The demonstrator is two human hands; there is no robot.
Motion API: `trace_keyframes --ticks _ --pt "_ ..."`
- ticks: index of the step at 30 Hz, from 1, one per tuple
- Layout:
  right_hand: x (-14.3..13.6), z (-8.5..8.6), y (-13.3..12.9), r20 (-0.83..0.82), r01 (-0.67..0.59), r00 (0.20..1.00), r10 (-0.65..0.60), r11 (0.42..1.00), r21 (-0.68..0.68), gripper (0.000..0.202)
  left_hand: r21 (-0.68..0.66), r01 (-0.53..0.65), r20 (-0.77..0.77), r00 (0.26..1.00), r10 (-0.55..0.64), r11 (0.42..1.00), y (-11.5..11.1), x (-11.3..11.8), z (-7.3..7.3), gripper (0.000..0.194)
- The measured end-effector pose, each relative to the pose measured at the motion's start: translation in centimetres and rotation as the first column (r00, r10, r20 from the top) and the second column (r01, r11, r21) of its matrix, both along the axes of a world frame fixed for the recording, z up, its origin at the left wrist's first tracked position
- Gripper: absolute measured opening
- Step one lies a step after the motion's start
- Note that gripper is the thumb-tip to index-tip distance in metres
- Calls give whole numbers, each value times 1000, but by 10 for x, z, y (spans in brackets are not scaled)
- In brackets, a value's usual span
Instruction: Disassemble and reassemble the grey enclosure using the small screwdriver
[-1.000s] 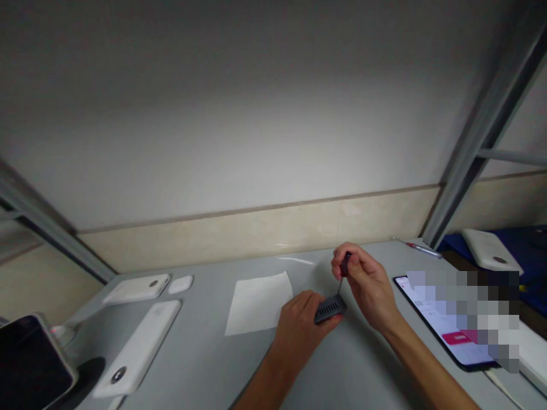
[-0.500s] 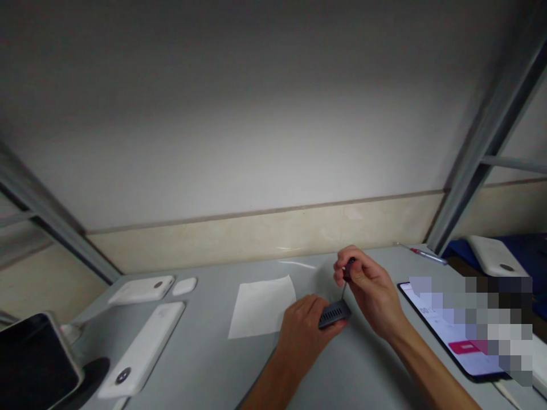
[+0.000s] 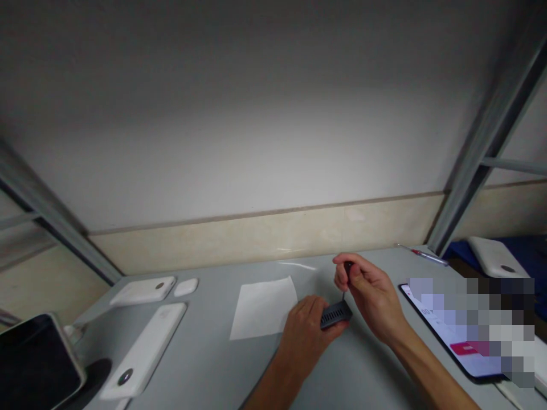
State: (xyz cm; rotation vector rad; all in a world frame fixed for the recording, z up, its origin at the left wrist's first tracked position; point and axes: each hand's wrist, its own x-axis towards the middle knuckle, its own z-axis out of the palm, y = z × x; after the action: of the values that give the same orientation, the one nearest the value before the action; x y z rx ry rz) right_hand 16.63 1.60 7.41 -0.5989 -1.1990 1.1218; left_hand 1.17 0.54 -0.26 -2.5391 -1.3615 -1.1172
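My left hand [image 3: 305,324] is closed round a small dark grey slotted block [image 3: 335,314], keeping its slotted face toward me. My right hand [image 3: 371,293] pinches the dark handle of a small screwdriver [image 3: 349,267]. Its thin shaft points down and meets the far right end of the block; the tip is too small to make out. A white sheet of paper [image 3: 260,310] lies on the grey table [image 3: 213,353], just left of my left hand.
Left are two white power banks [image 3: 147,350] [image 3: 143,289], a white earbud case [image 3: 186,287] and a dark-screened device [image 3: 36,361]. Right are a lit phone [image 3: 453,341], a clear red-banded pen-like tool [image 3: 427,255] and another white power bank [image 3: 498,256]. A wall stands behind.
My right fingers have turned slightly on the screwdriver handle, and the shaft now stands more upright. My left hand and the block stay nearly in place.
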Motion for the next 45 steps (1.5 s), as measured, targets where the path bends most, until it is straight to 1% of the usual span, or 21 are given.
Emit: trace_keyframes --ticks 2,5,10,12,15,17,21,23,26,29,31,34,36,38,40,43,45 --pt "-2 1 0 -41 -4 999 3 1000 -18 33 -10 6 3 1000 -6 1000 0 0 0 35" --pt "-4 2 -1 -79 13 997 -15 1000 -21 32 -14 13 9 1000 -13 1000 0 -1 0 36" --pt "0 2 -1 -22 -2 1000 3 1000 26 32 -21 17 6 1000 -17 1000 1 -1 0 36" --pt "0 3 -1 -55 -8 998 8 1000 -10 34 -18 22 0 1000 -22 1000 0 -1 0 36" --pt "-1 5 0 -148 -21 989 8 996 -83 36 -1 15 -5 1000 -15 1000 0 -1 0 35" --pt "-1 4 1 -166 -6 986 -8 996 -85 36 11 19 -11 1000 -19 1000 0 -1 0 34" --pt "3 0 2 -83 32 996 -33 999 -12 25 35 42 -21 999 -41 998 1 -1 1 33" --pt "4 0 2 -31 20 999 -20 1000 12 21 44 51 -19 999 -50 998 2 -2 2 32" --pt "2 2 0 -23 -17 1000 17 1000 4 29 54 78 -23 997 -76 996 2 -3 4 31" --pt "0 2 -1 -93 -7 996 7 1000 -4 24 63 103 -42 994 -100 993 2 -4 7 32" --pt "1 1 0 -104 13 994 -13 1000 -2 24 48 101 -57 994 -98 994 1 -3 9 31" --pt "2 -1 0 -13 36 999 -36 999 36 22 20 87 -100 991 -85 996 1 -3 12 32" --pt "1 -2 -2 41 17 999 -20 998 55 23 14 83 -136 987 -80 996 0 -2 14 32" --pt "-3 -2 -4 45 -5 999 4 999 35 30 6 80 -167 983 -77 997 -1 -2 15 33" --pt "-6 -3 -5 35 3 999 -3 1000 19 33 0 76 -189 979 -75 997 -1 -2 17 34" --pt "-6 -4 -4 55 40 998 -43 998 51 27 -11 71 -208 976 -71 997 -2 -1 18 33" --pt "-3 -4 -2 78 43 996 -49 996 80 25 -20 70 -211 975 -73 997 -2 -1 18 32"
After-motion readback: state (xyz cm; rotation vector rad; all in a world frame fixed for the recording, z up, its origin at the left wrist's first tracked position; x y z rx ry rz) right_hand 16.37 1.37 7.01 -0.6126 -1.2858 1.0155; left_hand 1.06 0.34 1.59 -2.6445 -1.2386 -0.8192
